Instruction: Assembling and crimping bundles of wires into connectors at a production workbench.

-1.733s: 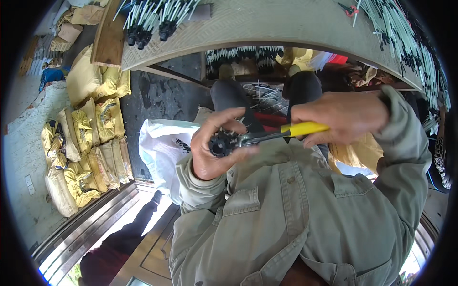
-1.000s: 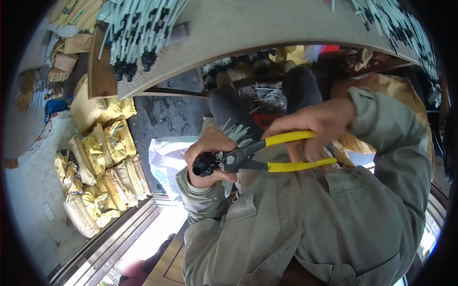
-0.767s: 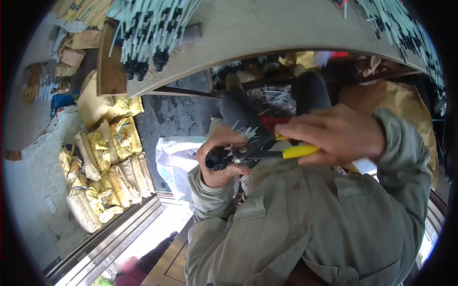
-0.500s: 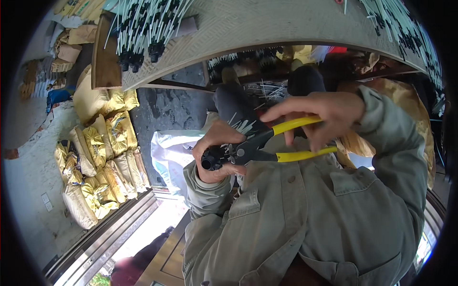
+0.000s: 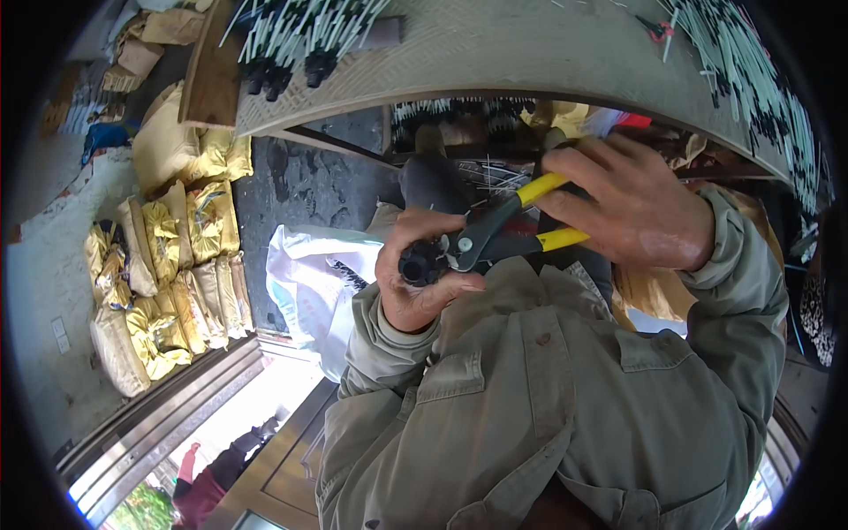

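Note:
In front of my chest, my left hand (image 5: 415, 296) is wrapped around a black ribbed plastic fitting (image 5: 422, 265) with a round end facing up. My right hand (image 5: 623, 199) grips cutting pliers (image 5: 481, 238) by their yellow handles, fingers curled over the upper handle. The dark jaws meet the side of the fitting, next to my left thumb. Where exactly the jaw tips bite is hidden by the fitting and fingers. The handles stand a little apart.
Ahead is a table (image 5: 495, 66) with bundles of white-stemmed black parts (image 5: 300, 35), a pile of similar white strips (image 5: 751, 79) and red-handled scissors (image 5: 655, 29). Yellow sacks (image 5: 168, 291) are stacked at left. A white bag (image 5: 309, 265) lies beside my left arm. A person (image 5: 216, 477) is outside, lower left.
My right hand has gone from loose, spread fingers to a grip around the yellow handles. White strips that stuck out by my left hand no longer show. The view has shifted slightly.

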`<state>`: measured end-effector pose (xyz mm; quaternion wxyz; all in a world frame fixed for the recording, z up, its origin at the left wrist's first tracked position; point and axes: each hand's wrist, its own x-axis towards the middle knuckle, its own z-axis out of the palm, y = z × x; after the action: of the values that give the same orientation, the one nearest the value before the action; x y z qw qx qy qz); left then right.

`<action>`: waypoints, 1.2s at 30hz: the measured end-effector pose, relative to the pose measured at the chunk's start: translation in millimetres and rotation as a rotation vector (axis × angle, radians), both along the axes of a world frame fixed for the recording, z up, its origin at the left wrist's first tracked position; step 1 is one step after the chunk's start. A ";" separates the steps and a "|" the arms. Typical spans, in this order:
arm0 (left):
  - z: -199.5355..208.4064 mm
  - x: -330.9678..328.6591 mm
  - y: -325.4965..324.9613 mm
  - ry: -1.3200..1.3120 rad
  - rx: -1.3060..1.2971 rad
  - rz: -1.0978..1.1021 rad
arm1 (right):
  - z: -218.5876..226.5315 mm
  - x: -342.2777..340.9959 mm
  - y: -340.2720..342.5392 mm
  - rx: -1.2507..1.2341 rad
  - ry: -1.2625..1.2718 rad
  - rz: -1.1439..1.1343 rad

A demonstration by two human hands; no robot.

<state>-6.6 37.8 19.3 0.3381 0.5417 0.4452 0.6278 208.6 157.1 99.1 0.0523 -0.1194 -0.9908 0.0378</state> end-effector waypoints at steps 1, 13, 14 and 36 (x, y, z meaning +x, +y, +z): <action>-1.5 -2.1 -0.1 0.022 0.011 -0.001 | -7.2 -0.3 -0.3 -0.080 -0.009 0.001; 12.7 -6.7 5.7 0.113 -0.048 -0.061 | -28.6 -2.4 8.7 0.053 0.083 0.044; 12.6 -6.5 5.5 0.091 -0.074 -0.072 | -28.5 -1.6 9.8 0.136 0.104 0.071; -2.6 -6.4 3.6 -0.089 0.017 -0.094 | -48.8 -13.2 -29.0 -1.002 0.143 -0.095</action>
<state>-13.0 41.4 16.7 0.3821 0.5365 0.3981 0.6385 195.3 128.1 50.3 0.0578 -0.1717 -0.8385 0.5139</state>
